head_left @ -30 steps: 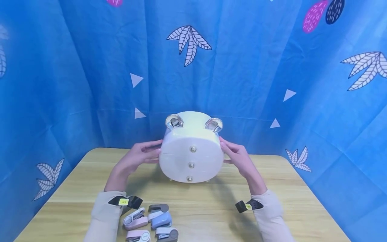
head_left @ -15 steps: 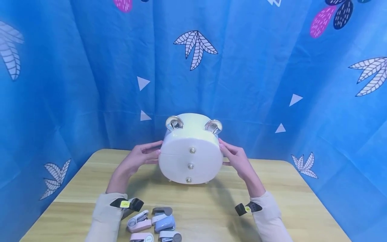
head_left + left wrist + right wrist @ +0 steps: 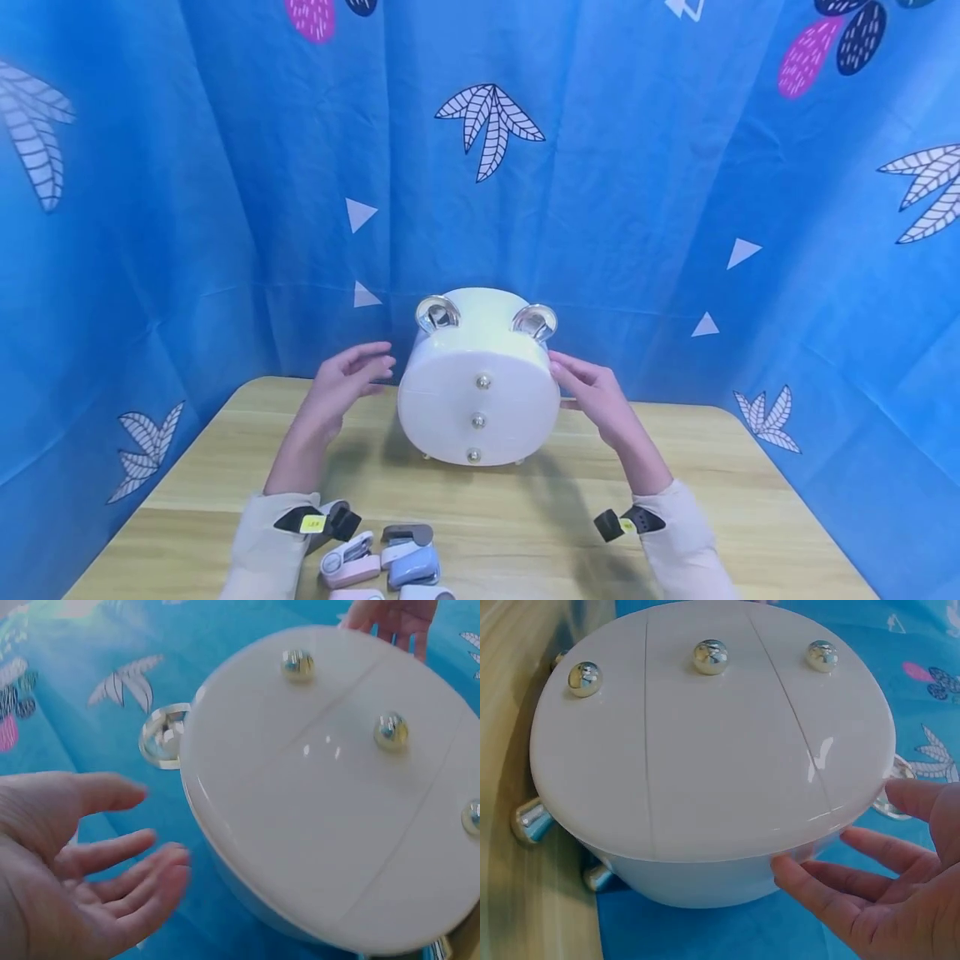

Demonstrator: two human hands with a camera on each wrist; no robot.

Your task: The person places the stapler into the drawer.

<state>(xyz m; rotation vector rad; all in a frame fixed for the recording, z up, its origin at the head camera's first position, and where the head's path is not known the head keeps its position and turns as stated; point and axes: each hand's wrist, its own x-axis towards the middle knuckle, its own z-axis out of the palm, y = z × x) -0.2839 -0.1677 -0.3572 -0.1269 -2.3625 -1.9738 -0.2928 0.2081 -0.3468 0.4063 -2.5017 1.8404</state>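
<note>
A glossy white oval drawer box (image 3: 442, 408) stands on short metal feet at the far side of the table. Seams divide its front (image 3: 720, 750) into three drawers, each with a round shiny knob (image 3: 391, 731), and two metal ears (image 3: 438, 314) rise from its top. My left hand (image 3: 345, 383) is held off its left side with a gap between; the left wrist view shows the fingers loosely spread and holding nothing. On the opposite side, my right hand (image 3: 596, 396) rests extended fingertips against the box's edge, as the right wrist view shows.
Several small staplers (image 3: 414, 567) in pink, blue, white and grey lie at the table's near edge, close to the left forearm. A blue patterned curtain (image 3: 480, 233) hangs behind the wooden table (image 3: 675, 500) and along both sides.
My left hand has let go of the box's left side and moved a little to the left. The right hand keeps its place at the box. The head view has shifted slightly.
</note>
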